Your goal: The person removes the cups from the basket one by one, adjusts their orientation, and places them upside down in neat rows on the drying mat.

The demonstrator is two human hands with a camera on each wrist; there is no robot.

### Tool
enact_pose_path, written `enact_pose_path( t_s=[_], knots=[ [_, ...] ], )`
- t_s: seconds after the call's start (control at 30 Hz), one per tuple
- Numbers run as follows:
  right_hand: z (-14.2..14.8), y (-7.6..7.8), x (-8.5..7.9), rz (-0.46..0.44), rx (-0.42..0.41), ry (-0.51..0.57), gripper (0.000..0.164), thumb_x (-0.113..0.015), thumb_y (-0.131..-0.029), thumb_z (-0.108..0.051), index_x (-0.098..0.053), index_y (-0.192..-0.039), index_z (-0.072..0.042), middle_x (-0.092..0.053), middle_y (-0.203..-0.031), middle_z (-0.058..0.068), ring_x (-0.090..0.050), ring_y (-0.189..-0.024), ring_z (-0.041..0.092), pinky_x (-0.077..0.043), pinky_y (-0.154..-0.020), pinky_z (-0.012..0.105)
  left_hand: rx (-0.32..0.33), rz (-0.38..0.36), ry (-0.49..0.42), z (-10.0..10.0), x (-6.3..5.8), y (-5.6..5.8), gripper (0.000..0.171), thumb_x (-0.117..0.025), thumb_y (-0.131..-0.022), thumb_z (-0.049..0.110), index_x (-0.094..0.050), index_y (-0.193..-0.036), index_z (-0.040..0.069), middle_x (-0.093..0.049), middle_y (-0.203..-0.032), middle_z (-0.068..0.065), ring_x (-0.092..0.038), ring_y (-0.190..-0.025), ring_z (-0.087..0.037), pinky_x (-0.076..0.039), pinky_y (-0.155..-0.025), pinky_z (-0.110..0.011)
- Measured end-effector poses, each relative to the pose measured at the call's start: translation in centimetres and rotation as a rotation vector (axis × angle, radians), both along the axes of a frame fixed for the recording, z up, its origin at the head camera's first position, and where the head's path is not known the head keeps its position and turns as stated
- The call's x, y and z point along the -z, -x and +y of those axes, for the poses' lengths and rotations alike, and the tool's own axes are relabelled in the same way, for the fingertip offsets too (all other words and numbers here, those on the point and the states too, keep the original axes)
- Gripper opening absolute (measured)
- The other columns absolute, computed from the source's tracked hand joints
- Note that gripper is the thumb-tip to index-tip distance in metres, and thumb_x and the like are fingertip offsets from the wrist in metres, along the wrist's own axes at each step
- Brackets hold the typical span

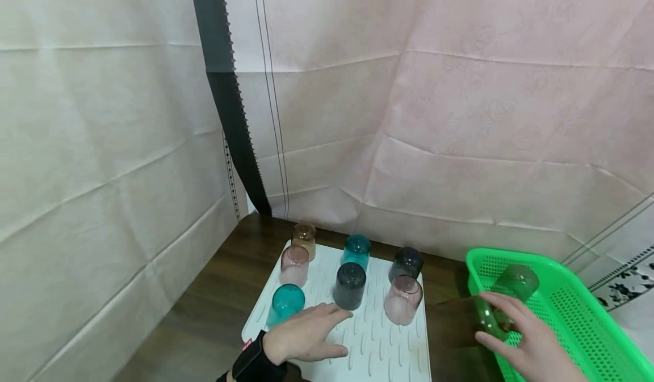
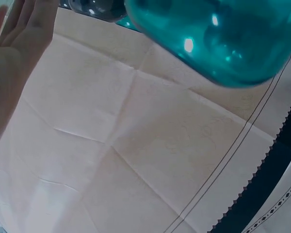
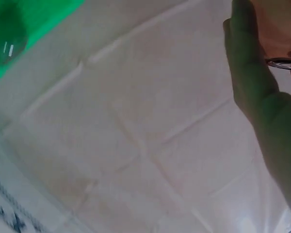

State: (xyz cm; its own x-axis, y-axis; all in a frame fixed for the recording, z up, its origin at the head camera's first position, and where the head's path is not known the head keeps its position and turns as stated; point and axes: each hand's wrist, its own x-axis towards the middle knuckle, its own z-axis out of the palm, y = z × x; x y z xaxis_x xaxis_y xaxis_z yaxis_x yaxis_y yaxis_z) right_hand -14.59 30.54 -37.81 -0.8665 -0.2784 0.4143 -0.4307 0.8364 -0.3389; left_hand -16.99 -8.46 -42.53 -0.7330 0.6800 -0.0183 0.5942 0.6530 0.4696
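Note:
My right hand (image 1: 531, 336) grips a see-through brown glass (image 1: 457, 320) lying sideways at the green basket's left edge; part of it shows orange-brown in the right wrist view. My left hand (image 1: 309, 331), fingers extended, hovers over the white ridged drying mat (image 1: 375, 351). Close to its fingertips stands a dark grey glass (image 1: 349, 286), upside down. Just behind its wrist is a teal glass (image 1: 286, 303), large in the left wrist view. Also upside down on the mat are two pink glasses, one at left (image 1: 294, 265) and one at right (image 1: 403, 301).
Along the mat's back edge stand an amber glass (image 1: 304, 238), another teal glass (image 1: 356, 250) and a black-grey glass (image 1: 406, 264). The green perforated basket (image 1: 587, 299) at right holds a clear greyish glass (image 1: 517, 281). Pale cloth (image 1: 460, 115) hangs behind the dark wooden table (image 1: 204, 325).

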Motion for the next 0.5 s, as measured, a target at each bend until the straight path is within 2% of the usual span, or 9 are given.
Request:
enact_pose_path(
  t_s=[0.07, 0.13, 0.3, 0.4, 0.5],
  knots=[
    [-1.2, -0.1, 1.0, -0.007, -0.008, 0.011, 0.063, -0.083, -0.071, -0.029, -0.057, -0.127, -0.016, -0.057, -0.120, 0.008, -0.057, -0.096, 0.024, -0.050, -0.061, 0.031, 0.013, 0.027, -0.006, 0.2, 0.0, 0.0, 0.062, -0.061, -0.088, 0.049, -0.046, -0.139, 0.016, -0.051, -0.131, 0.000, -0.050, -0.114, -0.012, -0.044, -0.090, -0.028],
    [-2.3, -0.2, 2.0, -0.007, -0.021, 0.041, 0.063, -0.084, -0.071, -0.030, -0.058, -0.126, -0.017, -0.058, -0.120, 0.006, -0.057, -0.098, 0.024, -0.050, -0.063, 0.033, 0.018, 0.045, -0.015, 0.5, 0.0, 0.1, 0.068, -0.062, -0.087, 0.050, -0.041, -0.142, 0.015, -0.047, -0.135, -0.001, -0.048, -0.118, -0.013, -0.042, -0.093, -0.028],
    [-4.3, -0.5, 4.1, 0.003, -0.102, 0.199, 0.062, -0.086, -0.067, -0.021, -0.060, -0.123, -0.017, -0.058, -0.116, 0.004, -0.054, -0.097, 0.003, -0.050, -0.060, 0.027, 0.018, 0.074, -0.047, 1.8, 0.1, 0.2, 0.081, -0.064, -0.083, 0.054, -0.032, -0.147, 0.017, -0.040, -0.142, -0.002, -0.042, -0.126, -0.014, -0.040, -0.098, -0.031],
    [-5.4, -0.6, 5.0, -0.055, -0.134, 0.284, 0.061, -0.086, -0.067, -0.017, -0.059, -0.122, -0.016, -0.056, -0.116, 0.004, -0.051, -0.096, -0.002, -0.050, -0.057, 0.025, 0.029, 0.098, -0.058, 2.4, 0.3, 0.3, 0.084, -0.065, -0.082, 0.056, -0.031, -0.147, 0.015, -0.038, -0.143, -0.003, -0.040, -0.127, -0.015, -0.039, -0.099, -0.032],
    [-6.5, -0.8, 5.5, -0.145, -0.133, 0.339, 0.060, -0.086, -0.067, -0.018, -0.059, -0.120, -0.013, -0.055, -0.118, 0.006, -0.052, -0.096, 0.002, -0.051, -0.059, 0.027, 0.051, 0.129, -0.060, 3.0, 0.5, 0.3, 0.086, -0.065, -0.081, 0.057, -0.032, -0.147, 0.013, -0.039, -0.143, -0.004, -0.040, -0.127, -0.016, -0.039, -0.099, -0.032]
  ],
)
